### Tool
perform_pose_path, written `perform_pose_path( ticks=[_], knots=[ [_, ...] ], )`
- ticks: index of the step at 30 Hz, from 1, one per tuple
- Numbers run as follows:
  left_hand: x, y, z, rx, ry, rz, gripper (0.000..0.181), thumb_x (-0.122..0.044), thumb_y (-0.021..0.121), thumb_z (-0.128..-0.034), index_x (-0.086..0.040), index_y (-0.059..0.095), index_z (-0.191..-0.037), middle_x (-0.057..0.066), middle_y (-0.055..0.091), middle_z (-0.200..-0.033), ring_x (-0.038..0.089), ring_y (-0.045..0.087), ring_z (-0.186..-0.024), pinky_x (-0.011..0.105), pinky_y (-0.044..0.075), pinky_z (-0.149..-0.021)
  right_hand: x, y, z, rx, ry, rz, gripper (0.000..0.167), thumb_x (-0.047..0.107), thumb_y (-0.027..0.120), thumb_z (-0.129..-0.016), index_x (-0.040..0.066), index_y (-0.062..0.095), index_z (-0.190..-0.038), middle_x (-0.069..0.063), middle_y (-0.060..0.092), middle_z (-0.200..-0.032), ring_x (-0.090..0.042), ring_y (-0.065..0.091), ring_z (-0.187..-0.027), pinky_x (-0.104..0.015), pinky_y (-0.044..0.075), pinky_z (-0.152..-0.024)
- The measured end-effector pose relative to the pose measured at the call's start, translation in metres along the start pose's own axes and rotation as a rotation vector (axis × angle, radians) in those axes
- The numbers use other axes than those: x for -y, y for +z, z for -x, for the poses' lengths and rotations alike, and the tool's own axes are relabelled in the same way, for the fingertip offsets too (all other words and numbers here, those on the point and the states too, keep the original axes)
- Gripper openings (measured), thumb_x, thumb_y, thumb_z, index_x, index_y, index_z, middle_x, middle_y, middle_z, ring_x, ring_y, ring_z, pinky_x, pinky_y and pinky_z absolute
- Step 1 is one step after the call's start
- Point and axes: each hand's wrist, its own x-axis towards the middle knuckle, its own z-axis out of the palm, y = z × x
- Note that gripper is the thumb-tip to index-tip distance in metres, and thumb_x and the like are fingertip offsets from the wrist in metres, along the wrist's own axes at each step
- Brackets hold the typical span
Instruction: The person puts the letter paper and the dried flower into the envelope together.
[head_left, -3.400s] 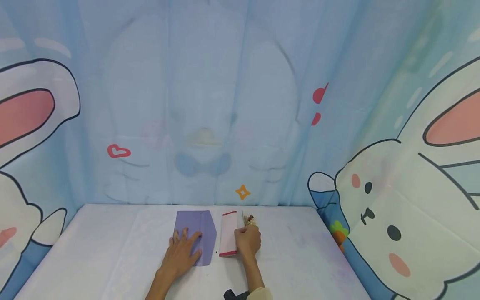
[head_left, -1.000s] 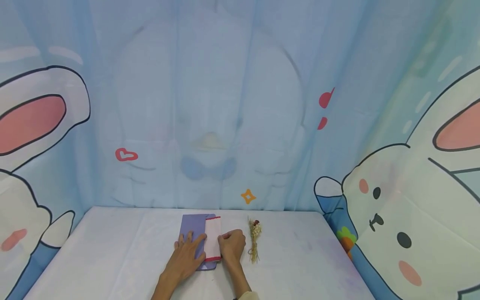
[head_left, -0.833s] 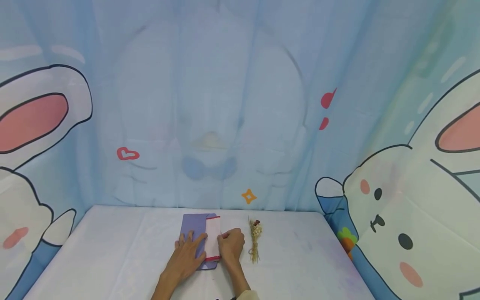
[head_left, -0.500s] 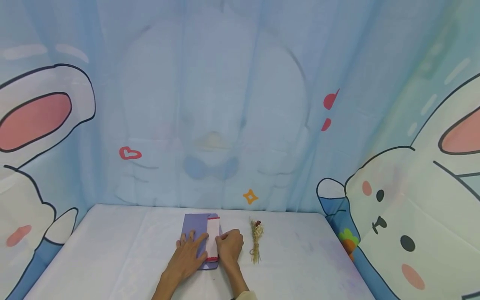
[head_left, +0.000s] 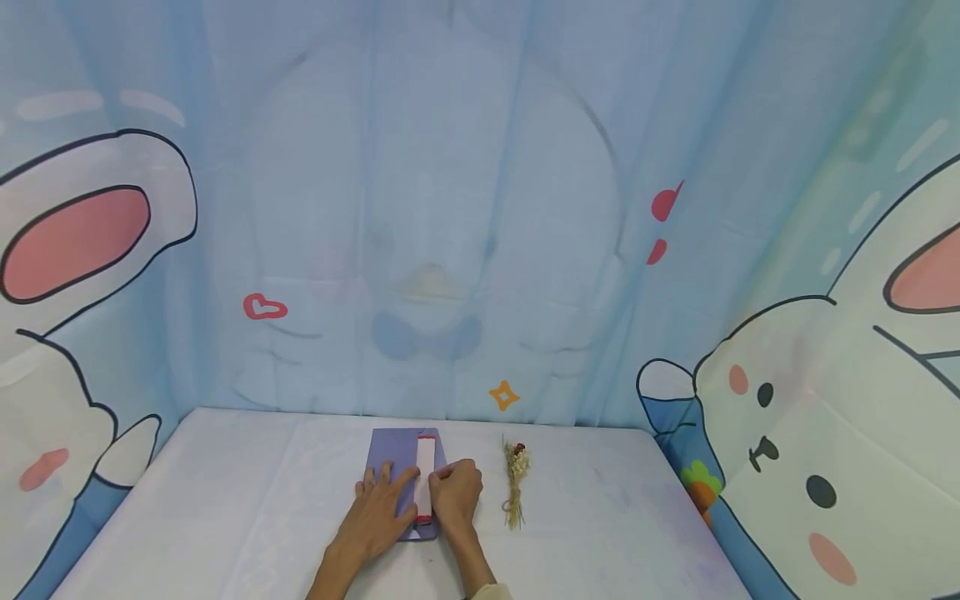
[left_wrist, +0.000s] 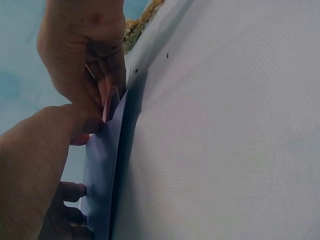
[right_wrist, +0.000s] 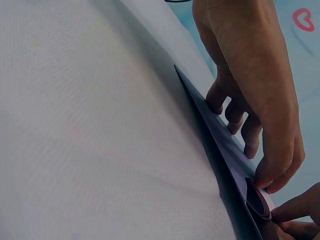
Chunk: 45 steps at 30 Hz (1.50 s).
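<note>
A purple envelope (head_left: 388, 446) lies on the white table, its pointed flap to the right. My left hand (head_left: 378, 510) rests on it with fingers spread, the thumb near the mouth. A narrow strip of a pale pink card (head_left: 426, 457) with red ends shows over the envelope's right part; its left portion appears to be inside the envelope. My right hand (head_left: 457, 493) pinches the card's right edge. In the right wrist view the card (right_wrist: 261, 201) stands bowed at the envelope (right_wrist: 227, 145) mouth, close to both hands' fingers.
A small bunch of dried flowers (head_left: 516, 479) tied with string lies on the table (head_left: 600, 517) to the right of my right hand. Behind the table hangs a blue curtain (head_left: 427, 208) printed with rabbits.
My right hand left the flowers and took the card, moving it left onto the envelope. Over the last second the visible card has narrowed as that hand pushes left. My left hand stays on the envelope.
</note>
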Motion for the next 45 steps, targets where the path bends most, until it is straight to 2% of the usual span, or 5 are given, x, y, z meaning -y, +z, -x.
perform_pose_path(
  ticks=[6,9,20,29,45],
  knots=[
    [0.0,-0.001,-0.002,0.001,-0.002,-0.011,0.054,-0.032,0.07,-0.1002,-0.018,0.061,-0.152,0.035,0.048,-0.161,0.072,0.037,-0.149,0.08,0.034,-0.118,-0.036,0.031,-0.012,-0.026,-0.049,0.017,0.02,0.001,0.081,-0.069,0.013,0.072,-0.056,0.002,0.066,-0.053,-0.015,0.059,-0.051,-0.035,0.053,-0.054],
    [0.0,-0.001,-0.002,-0.009,0.007,-0.012,0.054,-0.032,0.07,-0.1002,-0.018,0.061,-0.152,0.035,0.049,-0.16,0.071,0.039,-0.148,0.08,0.035,-0.117,-0.037,0.033,-0.011,-0.031,-0.07,0.031,0.018,0.002,0.081,-0.07,0.012,0.073,-0.058,0.0,0.067,-0.055,-0.017,0.06,-0.051,-0.036,0.052,-0.054],
    [0.0,0.001,-0.003,-0.017,0.013,-0.011,0.053,-0.03,0.068,-0.1,-0.017,0.062,-0.151,0.035,0.051,-0.158,0.071,0.041,-0.147,0.08,0.036,-0.115,0.014,0.0,0.004,0.022,0.003,-0.006,0.017,-0.006,0.086,-0.074,0.002,0.075,-0.063,-0.008,0.07,-0.06,-0.022,0.063,-0.056,-0.039,0.053,-0.058],
    [0.001,0.0,-0.004,-0.031,0.03,-0.018,0.053,-0.032,0.067,-0.1006,-0.018,0.062,-0.152,0.034,0.052,-0.157,0.071,0.043,-0.145,0.081,0.039,-0.113,0.013,0.004,0.004,0.033,-0.025,-0.006,0.013,-0.005,0.082,-0.071,0.003,0.075,-0.063,-0.007,0.069,-0.058,-0.02,0.062,-0.053,-0.041,0.052,-0.054],
    [0.004,0.0,-0.001,-0.029,0.047,-0.028,0.057,-0.031,0.067,-0.1014,-0.014,0.059,-0.155,0.035,0.051,-0.157,0.072,0.043,-0.144,0.08,0.04,-0.112,0.018,0.007,0.007,0.111,0.014,0.04,0.009,0.001,0.088,-0.075,0.004,0.081,-0.07,-0.007,0.075,-0.063,-0.02,0.067,-0.055,-0.039,0.055,-0.057]
  ],
)
